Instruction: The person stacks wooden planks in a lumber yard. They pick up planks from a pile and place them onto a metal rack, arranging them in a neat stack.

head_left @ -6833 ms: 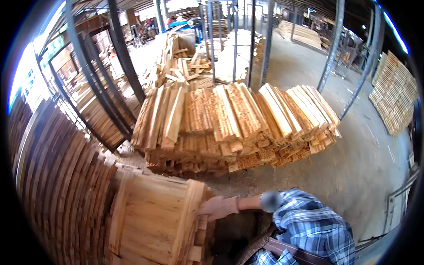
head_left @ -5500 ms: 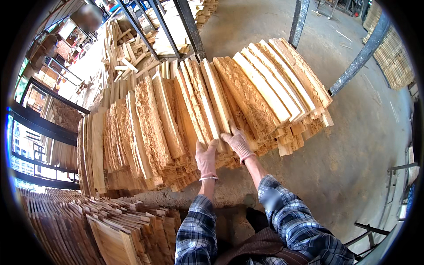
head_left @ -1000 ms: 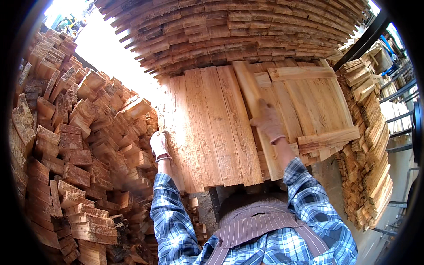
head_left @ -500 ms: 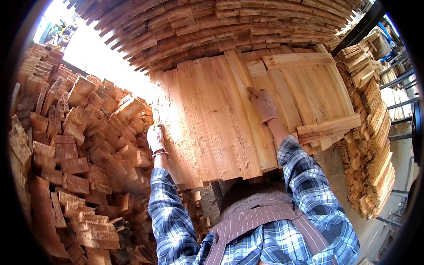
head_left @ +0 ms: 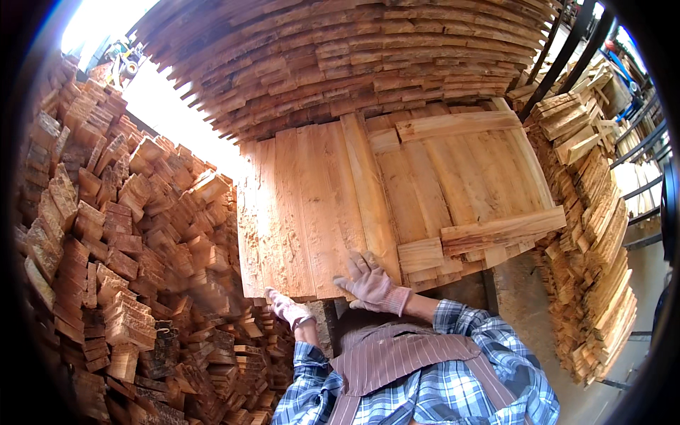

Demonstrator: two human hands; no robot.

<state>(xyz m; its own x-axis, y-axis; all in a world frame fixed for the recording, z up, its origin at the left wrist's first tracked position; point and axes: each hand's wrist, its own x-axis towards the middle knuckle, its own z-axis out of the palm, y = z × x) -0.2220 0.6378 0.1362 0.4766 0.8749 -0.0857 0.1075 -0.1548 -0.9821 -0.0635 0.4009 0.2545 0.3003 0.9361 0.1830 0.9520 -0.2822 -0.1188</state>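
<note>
Side-by-side wooden boards form a flat layer in front of me, rough-faced on the left. My left hand, in a pale knit glove, rests against the near ends of the leftmost boards, its visible fingers stretched out. Just to its right, my right hand, gloved alike, lies on the near ends of the boards with its fingers spread. A lighter, narrow board runs lengthwise beyond the right hand. Across the right part of the layer lie two crosswise pieces, a far one and a near one.
A tall stack of boards rises behind the layer. Heaped board ends fill the left side. Another stack stands on the right, beside dark metal bars. Concrete floor shows at the near right.
My right hand has come back from the middle of the boards to their near edge, spreading its fingers. The left hand has slid from the left side to the near ends. The view has shifted.
</note>
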